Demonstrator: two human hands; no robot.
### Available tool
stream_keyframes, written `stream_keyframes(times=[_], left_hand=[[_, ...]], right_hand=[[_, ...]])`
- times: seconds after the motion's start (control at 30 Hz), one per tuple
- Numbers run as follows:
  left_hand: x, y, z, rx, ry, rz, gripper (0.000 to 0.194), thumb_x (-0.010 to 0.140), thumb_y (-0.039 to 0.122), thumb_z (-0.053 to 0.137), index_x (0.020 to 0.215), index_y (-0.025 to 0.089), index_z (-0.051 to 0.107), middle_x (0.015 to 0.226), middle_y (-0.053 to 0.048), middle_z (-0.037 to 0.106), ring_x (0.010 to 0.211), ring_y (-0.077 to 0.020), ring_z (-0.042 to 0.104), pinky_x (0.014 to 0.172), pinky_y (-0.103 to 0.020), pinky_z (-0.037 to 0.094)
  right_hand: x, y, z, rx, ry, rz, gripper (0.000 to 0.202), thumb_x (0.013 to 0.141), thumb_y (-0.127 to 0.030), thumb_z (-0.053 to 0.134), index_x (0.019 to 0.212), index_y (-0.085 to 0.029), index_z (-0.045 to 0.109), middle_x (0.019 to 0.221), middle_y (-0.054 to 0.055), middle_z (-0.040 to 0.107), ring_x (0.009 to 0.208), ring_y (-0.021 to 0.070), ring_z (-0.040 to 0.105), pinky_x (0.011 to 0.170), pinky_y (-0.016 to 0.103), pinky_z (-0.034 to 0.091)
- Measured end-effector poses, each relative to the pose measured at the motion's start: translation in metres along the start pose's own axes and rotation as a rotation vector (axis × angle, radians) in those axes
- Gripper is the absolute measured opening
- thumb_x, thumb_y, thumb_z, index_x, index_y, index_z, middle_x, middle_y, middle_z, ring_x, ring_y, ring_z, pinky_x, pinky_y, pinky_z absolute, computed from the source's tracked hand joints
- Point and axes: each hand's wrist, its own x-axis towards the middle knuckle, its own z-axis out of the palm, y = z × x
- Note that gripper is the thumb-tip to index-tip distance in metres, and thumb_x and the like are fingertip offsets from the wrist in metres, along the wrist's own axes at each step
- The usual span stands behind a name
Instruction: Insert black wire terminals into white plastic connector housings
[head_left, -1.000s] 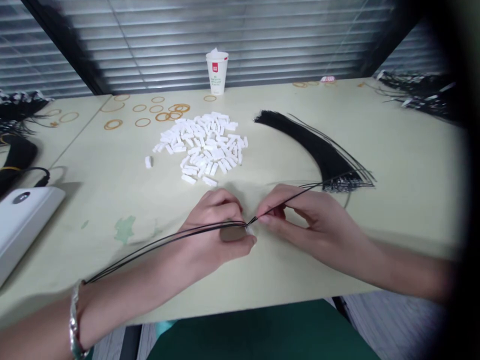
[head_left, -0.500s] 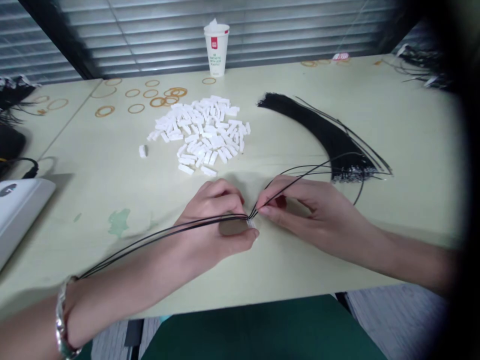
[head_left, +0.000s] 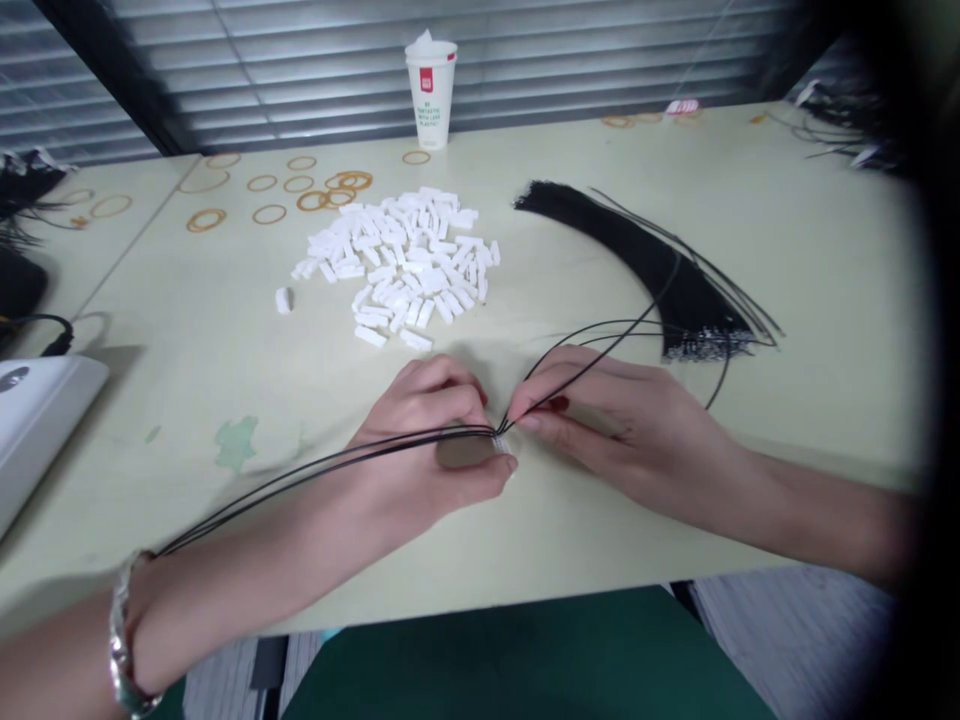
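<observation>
Between thumb and forefinger, my left hand (head_left: 435, 440) pinches a small white connector housing (head_left: 500, 442), partly hidden by the fingertips. Several thin black wires (head_left: 360, 450) meet at the connector; some run back over my left forearm, and others arc off to the right. Close beside it, my right hand (head_left: 622, 420) is closed in a pinch on a black wire (head_left: 555, 397) near the connector. Whether that wire's tip is inside the housing I cannot tell. Beyond my hands lies a pile of loose white connector housings (head_left: 420, 260).
A bundle of black wires (head_left: 637, 250) lies at the right, its stripped ends towards me. Rubber bands (head_left: 334, 190) are scattered at the back left, near a paper cup (head_left: 431, 100). A white device (head_left: 45, 420) stands at the left edge; more wires (head_left: 862, 125) lie back right.
The wire in my right hand now bows higher, its loop lifted over the wire bundle. My right fingers have shifted slightly left towards the connector. My left hand keeps its hold.
</observation>
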Motion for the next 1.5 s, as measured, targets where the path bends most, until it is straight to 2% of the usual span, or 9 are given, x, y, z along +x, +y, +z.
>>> stream_keyframes(times=[0.3,0.5,0.7,1.0,1.3,1.5], left_hand=[[0.0009,0.0001,-0.0002,0.007,-0.010,0.005,0.012,0.065,0.021,0.070,0.064,0.019,0.058,0.089,-0.001,0.056,0.085,-0.0165,0.055,0.075,-0.031,0.046],[-0.0003,0.0000,-0.0012,0.023,-0.015,0.016,0.012,0.066,0.020,0.069,0.065,0.019,0.057,0.090,0.000,0.056,0.085,-0.0158,0.055,0.075,-0.030,0.046],[0.0004,0.0010,-0.0009,0.015,-0.010,0.024,0.014,0.067,0.018,0.070,0.064,0.017,0.056,0.089,0.000,0.055,0.084,-0.0139,0.055,0.074,-0.028,0.045],[0.0009,0.0008,-0.0016,0.015,-0.026,0.013,0.013,0.067,0.018,0.070,0.065,0.017,0.057,0.090,0.000,0.055,0.084,-0.0138,0.055,0.075,-0.028,0.044],[-0.0002,0.0004,-0.0010,0.015,-0.015,0.041,0.013,0.067,0.017,0.069,0.063,0.017,0.056,0.088,0.000,0.054,0.083,-0.0133,0.055,0.074,-0.027,0.044],[0.0008,0.0008,-0.0013,0.017,-0.014,0.035,0.013,0.067,0.017,0.069,0.064,0.016,0.057,0.088,0.000,0.054,0.082,-0.0123,0.055,0.072,-0.026,0.044]], right_hand=[[0.0055,-0.0062,0.0011,-0.101,0.000,-0.119,0.010,0.087,-0.018,0.049,0.089,-0.025,0.056,0.089,0.000,0.062,0.088,0.0148,0.056,0.077,0.030,0.048],[0.0082,-0.0041,-0.0003,-0.104,-0.022,-0.235,0.011,0.088,-0.013,0.048,0.093,-0.019,0.055,0.088,0.001,0.060,0.087,0.0122,0.054,0.077,0.026,0.047],[0.0073,-0.0046,-0.0019,-0.161,-0.044,-0.265,0.012,0.088,-0.009,0.047,0.095,-0.015,0.054,0.088,0.004,0.058,0.084,0.0123,0.049,0.074,0.026,0.044],[0.0085,-0.0064,-0.0002,-0.189,-0.017,-0.214,0.005,0.087,-0.016,0.050,0.086,-0.016,0.055,0.080,0.003,0.058,0.077,0.0125,0.051,0.069,0.025,0.044],[0.0059,-0.0036,0.0035,-0.280,0.038,-0.290,0.002,0.085,-0.016,0.054,0.084,-0.015,0.053,0.078,0.004,0.060,0.076,0.0149,0.052,0.065,0.028,0.046],[0.0056,-0.0036,0.0043,-0.304,0.026,-0.315,0.006,0.087,-0.015,0.052,0.082,-0.012,0.054,0.079,0.006,0.060,0.076,0.0141,0.053,0.065,0.028,0.047]])
